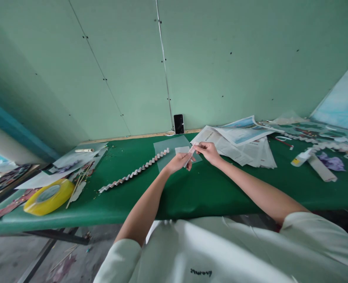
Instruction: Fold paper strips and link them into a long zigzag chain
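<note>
My left hand and my right hand are close together over the middle of the green table. Between them they hold a narrow folded paper strip, slanted, its upper end pinched in my right fingers and its lower part in my left. Beneath the hands lie a translucent sheet and a small white paper. A zigzag folded paper chain stretches from the sheet toward the lower left.
A phone leans on the wall behind. Printed papers spread to the right, with a glue bottle, purple cloth and another chain farther right. At left lie yellow tape and thin sticks.
</note>
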Motion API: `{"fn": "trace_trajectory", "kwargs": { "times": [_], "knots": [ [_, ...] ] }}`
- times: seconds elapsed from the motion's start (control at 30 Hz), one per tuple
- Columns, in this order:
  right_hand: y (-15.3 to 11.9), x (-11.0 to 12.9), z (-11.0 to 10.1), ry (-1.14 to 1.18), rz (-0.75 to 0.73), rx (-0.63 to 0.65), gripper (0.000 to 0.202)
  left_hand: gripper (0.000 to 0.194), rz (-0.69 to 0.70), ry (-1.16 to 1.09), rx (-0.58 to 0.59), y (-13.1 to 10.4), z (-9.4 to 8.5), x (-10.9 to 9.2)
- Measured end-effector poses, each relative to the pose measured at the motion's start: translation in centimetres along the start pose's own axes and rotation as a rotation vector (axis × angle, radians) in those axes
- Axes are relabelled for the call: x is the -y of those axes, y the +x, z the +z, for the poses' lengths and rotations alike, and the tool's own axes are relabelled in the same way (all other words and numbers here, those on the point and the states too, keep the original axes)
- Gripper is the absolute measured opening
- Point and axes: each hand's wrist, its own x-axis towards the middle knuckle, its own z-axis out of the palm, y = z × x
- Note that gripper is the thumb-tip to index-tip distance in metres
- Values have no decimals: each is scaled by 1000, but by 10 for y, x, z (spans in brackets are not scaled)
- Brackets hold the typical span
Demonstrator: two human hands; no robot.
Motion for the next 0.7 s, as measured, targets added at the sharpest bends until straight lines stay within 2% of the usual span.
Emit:
{"fn": "trace_trajectory", "kwargs": {
  "times": [0.27,0.47,0.53,0.63,0.7],
  "knots": [
    [2,-4,-3,-15,19,-1,45,59,-20,40,-74,4,-1,8],
    [-1,-2,2,39,38,-6,45,60,34,27,-90,7,0,16],
    [-5,-2,7,69,57,29,44,60,52,22,-92,8,2,16],
    [-8,-4,14,90,82,150,46,61,82,20,-90,8,3,17],
    [-6,-8,16,80,98,137,49,62,88,38,-75,7,1,17]
  ]
}}
